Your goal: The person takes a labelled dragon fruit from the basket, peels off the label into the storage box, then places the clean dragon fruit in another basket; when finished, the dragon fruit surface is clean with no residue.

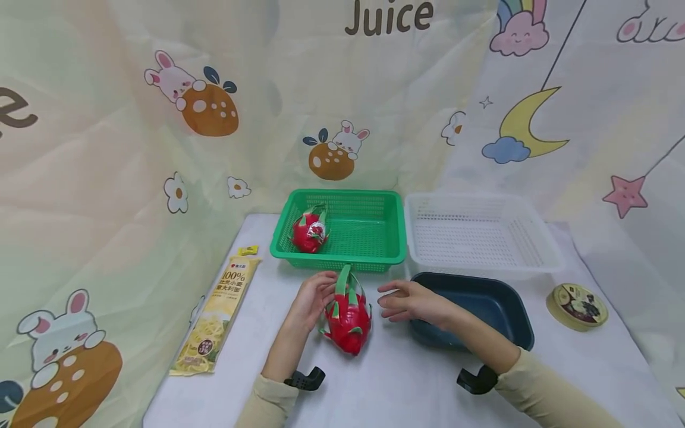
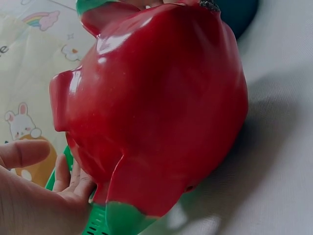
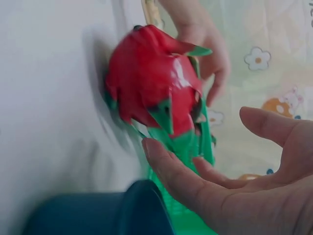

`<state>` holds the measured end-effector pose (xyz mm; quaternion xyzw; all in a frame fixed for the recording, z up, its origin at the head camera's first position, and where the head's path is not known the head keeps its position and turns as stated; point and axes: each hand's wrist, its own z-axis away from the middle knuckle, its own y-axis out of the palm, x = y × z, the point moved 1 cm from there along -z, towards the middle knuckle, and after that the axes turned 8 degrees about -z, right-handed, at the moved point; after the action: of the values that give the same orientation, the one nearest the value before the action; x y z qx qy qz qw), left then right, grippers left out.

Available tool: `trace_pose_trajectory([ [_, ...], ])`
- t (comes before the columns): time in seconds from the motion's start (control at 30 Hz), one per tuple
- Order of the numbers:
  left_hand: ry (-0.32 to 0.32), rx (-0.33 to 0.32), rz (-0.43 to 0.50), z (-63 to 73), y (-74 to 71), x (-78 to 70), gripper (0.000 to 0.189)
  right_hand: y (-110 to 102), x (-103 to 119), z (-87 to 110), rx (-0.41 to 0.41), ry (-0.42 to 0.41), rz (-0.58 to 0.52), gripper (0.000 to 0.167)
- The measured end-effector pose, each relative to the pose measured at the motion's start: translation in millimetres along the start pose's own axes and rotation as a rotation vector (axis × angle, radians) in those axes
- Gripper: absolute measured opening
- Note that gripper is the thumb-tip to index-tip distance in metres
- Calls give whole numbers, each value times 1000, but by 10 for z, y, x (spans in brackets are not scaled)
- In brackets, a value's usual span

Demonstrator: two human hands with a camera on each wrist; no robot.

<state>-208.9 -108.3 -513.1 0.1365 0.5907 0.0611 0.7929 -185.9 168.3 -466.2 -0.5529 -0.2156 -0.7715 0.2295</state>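
A red dragon fruit point(image 1: 349, 324) with green-tipped scales lies on the white cloth in front of the green basket. My left hand point(image 1: 313, 297) is at its left side, fingers loosely bent beside the leafy end; in the left wrist view the thumb point(image 2: 24, 152) stands apart from the fruit. To the right, my right hand point(image 1: 412, 302) hovers over the edge of the dark blue tray, its fingers pointing at the fruit across a gap. Thumb and fingers of this hand point(image 3: 264, 181) are spread with nothing between them in the right wrist view.
Behind the hands, the green basket point(image 1: 342, 261) holds another dragon fruit point(image 1: 309, 232). A white basket point(image 1: 481, 268) stands beside it, with the dark blue tray point(image 1: 471, 309) in front. A round tin point(image 1: 577, 306) sits far right; a noodle packet point(image 1: 219, 315) and small yellow packet point(image 1: 248, 251) lie left.
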Motion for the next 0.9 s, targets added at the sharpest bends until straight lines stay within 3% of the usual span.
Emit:
trace_pose_trajectory([
  [0.3,-5,-10,-7,17,-13,-1,21,132,-91,-167,-18,49,-100,68],
  [0.9,8,10,-20,41,-41,13,30,238,-137,-335,-72,78,-169,60],
])
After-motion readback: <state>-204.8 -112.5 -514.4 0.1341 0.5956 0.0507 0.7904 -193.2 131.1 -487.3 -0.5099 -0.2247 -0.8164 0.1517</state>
